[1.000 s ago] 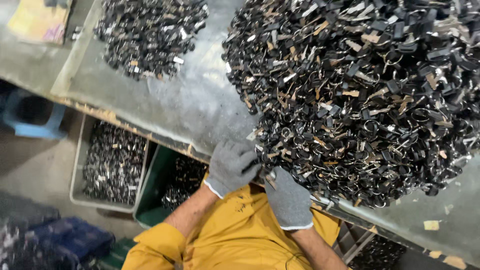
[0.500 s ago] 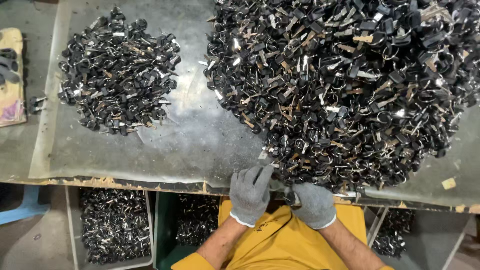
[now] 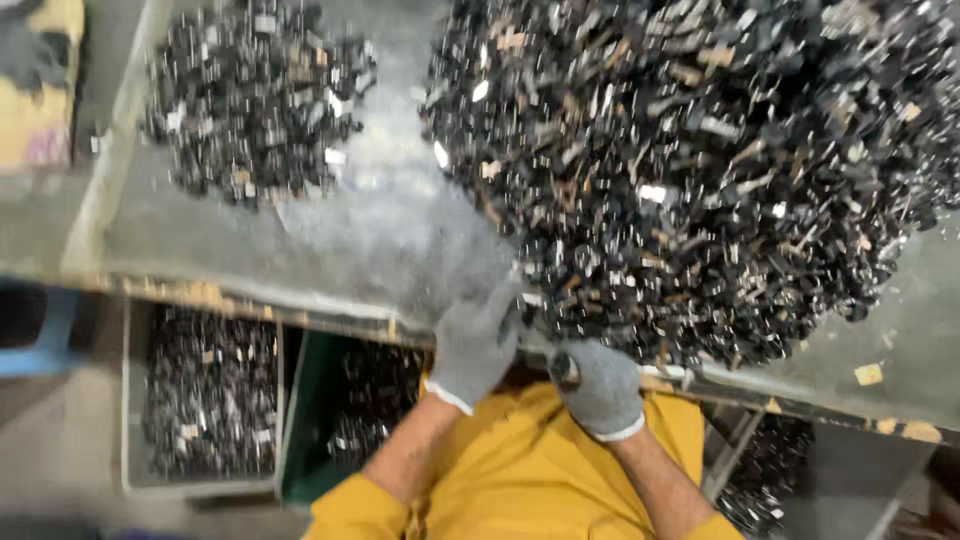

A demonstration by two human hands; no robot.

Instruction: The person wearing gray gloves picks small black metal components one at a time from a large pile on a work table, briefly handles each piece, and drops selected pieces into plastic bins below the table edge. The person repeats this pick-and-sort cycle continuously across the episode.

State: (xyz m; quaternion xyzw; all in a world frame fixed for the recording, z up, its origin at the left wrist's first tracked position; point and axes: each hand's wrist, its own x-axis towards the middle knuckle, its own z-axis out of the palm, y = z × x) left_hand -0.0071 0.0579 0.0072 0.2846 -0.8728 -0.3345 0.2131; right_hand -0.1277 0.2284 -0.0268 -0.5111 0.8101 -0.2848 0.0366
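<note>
Both of my hands wear grey knit gloves and sit close together at the near edge of a grey metal table [image 3: 330, 240]. My left hand [image 3: 475, 340] has its fingers curled at the foot of a large heap of small dark metal parts [image 3: 700, 160]. My right hand [image 3: 600, 385] is closed around a small dark metal piece right beside the left. The frame is motion-blurred, so the piece between the hands is hard to make out. My yellow sleeves [image 3: 530, 470] show below.
A smaller pile of the same metal parts [image 3: 250, 100] lies at the table's far left. Under the table edge stand a grey bin [image 3: 205, 400] and a green bin [image 3: 350, 410], both holding metal parts. A yellow object [image 3: 40, 90] lies at the far left.
The view has swung and tilted, blurring the picture. My two hands stay together at the table edge by the big heap, shifting slightly along it.
</note>
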